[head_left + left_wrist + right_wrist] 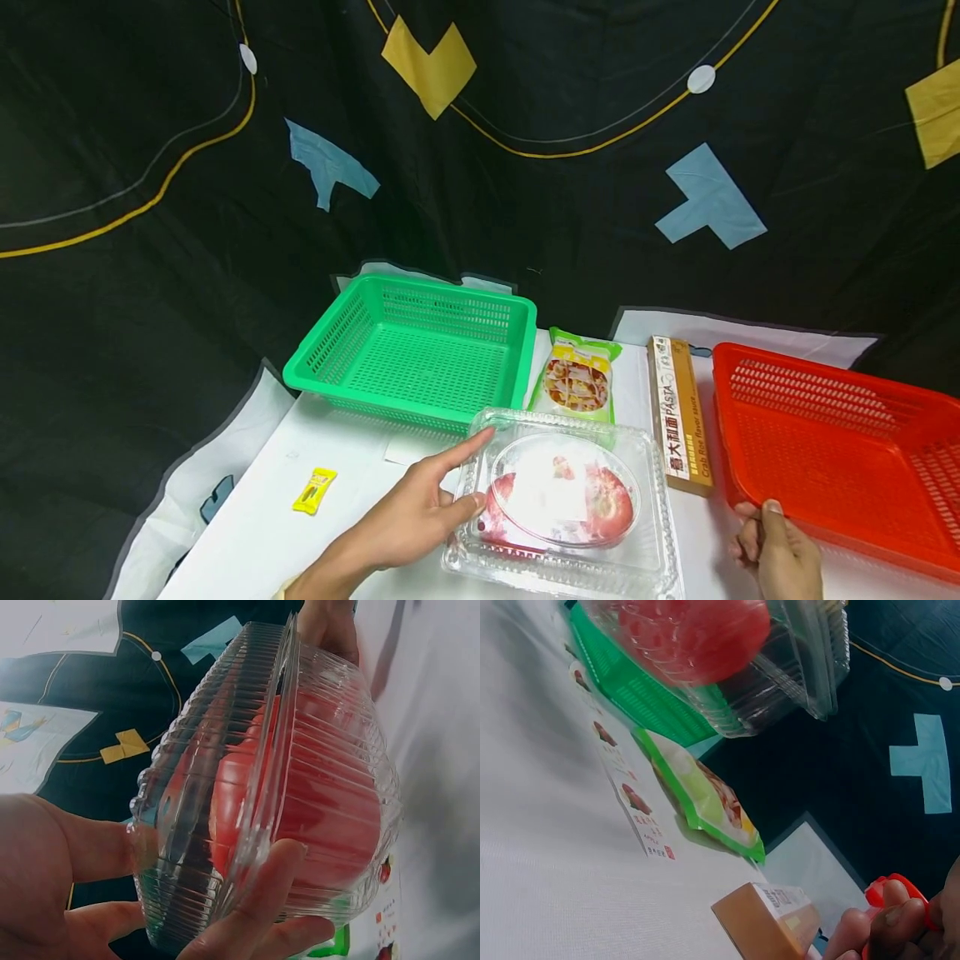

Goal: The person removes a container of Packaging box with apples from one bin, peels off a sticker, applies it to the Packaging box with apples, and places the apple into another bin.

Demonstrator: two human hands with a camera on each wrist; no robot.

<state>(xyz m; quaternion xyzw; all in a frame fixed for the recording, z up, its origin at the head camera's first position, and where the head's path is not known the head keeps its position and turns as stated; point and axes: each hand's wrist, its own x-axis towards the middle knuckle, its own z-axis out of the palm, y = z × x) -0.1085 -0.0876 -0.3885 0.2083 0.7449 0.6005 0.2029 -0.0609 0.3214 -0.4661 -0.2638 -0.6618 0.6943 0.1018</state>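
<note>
My left hand holds a clear plastic clamshell box by its left side, above the table. Red, rounded pieces, tomato- or apple-like, fill part of it; glare on the lid hides their exact kind. In the left wrist view, the thumb and fingers grip the ribbed side of the box, which appears closed. At the right, my right hand pinches the near left corner of a red plastic basket. Its curled fingers on a bit of red rim also show in the right wrist view.
A green basket stands at the back left. Behind the box lies a green and yellow food bag. A pasta box lies beside the red basket. One small yellow packet is at the left. Dark cloth hangs behind the table.
</note>
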